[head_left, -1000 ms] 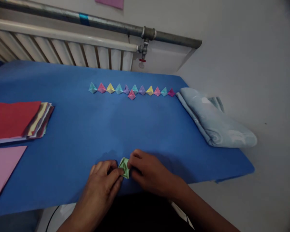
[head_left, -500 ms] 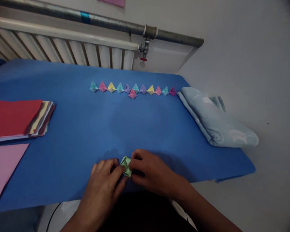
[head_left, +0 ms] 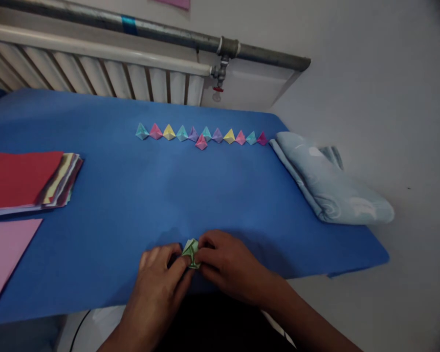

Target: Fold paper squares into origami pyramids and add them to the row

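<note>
A small piece of green folded paper (head_left: 191, 248) is between my hands near the front edge of the blue table. My left hand (head_left: 163, 274) grips its left side, with the thumb pressed onto the folds. On the right side, the fingers of my right hand (head_left: 225, 259) pinch the paper and hide part of it. Farther back, several small folded paper pieces (head_left: 169, 132) in teal, pink, yellow and purple stand in a row. One pink folded piece (head_left: 201, 142) sits just in front of that row.
At the left lies a stack of coloured paper (head_left: 22, 178) with red on top, and nearer me a pink sheet (head_left: 9, 259). A folded light-blue cloth (head_left: 330, 186) rests at the table's right edge. Behind the blue table (head_left: 132, 195) are a radiator (head_left: 117, 78) and a pipe (head_left: 176, 36).
The fingers of my right hand have shifted slightly on the green folded paper, and its outline looks a little changed. Both hands stay in nearly the same place.
</note>
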The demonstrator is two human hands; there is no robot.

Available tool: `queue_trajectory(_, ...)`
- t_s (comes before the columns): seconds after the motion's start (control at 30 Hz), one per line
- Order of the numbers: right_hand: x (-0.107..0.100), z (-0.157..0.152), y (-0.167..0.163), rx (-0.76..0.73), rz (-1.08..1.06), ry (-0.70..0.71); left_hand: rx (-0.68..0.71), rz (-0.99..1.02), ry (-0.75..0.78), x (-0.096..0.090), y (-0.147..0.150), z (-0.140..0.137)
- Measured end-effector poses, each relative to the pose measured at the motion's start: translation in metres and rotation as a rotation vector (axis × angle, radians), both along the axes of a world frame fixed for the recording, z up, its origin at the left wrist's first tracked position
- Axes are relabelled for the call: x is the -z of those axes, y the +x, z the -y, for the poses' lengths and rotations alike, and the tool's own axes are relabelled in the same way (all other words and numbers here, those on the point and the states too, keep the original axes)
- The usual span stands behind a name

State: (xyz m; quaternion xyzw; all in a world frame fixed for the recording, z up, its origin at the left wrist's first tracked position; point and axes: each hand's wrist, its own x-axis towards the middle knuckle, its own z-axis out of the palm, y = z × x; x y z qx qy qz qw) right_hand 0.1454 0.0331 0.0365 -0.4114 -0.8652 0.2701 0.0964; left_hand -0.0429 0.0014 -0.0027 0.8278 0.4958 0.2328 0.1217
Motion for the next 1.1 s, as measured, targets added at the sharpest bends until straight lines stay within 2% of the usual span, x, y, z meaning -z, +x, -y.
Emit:
queue_trajectory(0.13, -0.001, 0.003, 0.0, 0.011, 0.003, -0.019, 0.004, 0.025, -0.041, -0.001, -0.001, 0.001)
queue_trajectory(0.23, -0.003, 0.006, 0.005, 0.043, -0.115, -0.086, 0.006, 0.146, -0.128, -0.005, -0.007, 0.001)
queue_trajectory(0.33, -0.001, 0.004, 0.01, 0.225, -0.262, -0.097, -0.077, 0.279, -0.216, -0.011, -0.014, -0.005)
queue_trajectory(0.43, 0.001, -0.002, 0.008, 0.344, -0.275, -0.051, -0.132, 0.306, -0.221, -0.014, -0.016, -0.014)
queue_trajectory(0.57, -0.002, -0.006, -0.001, 0.288, -0.211, -0.101, -0.071, 0.23, -0.208, -0.015, -0.012, -0.02)
queue_trajectory(0.7, -0.004, -0.006, -0.008, 0.245, -0.157, -0.128, -0.076, 0.184, -0.163, -0.012, -0.005, -0.02)
queue_trajectory(0.9, 0.005, -0.011, -0.016, 0.204, -0.006, -0.009, -0.06, 0.1, -0.146, -0.009, 0.002, -0.021)
queue_trajectory(1.1, 0.009, -0.013, -0.025, 0.253, 0.122, 0.041, -0.075, 0.071, -0.115, -0.006, 0.004, -0.022)
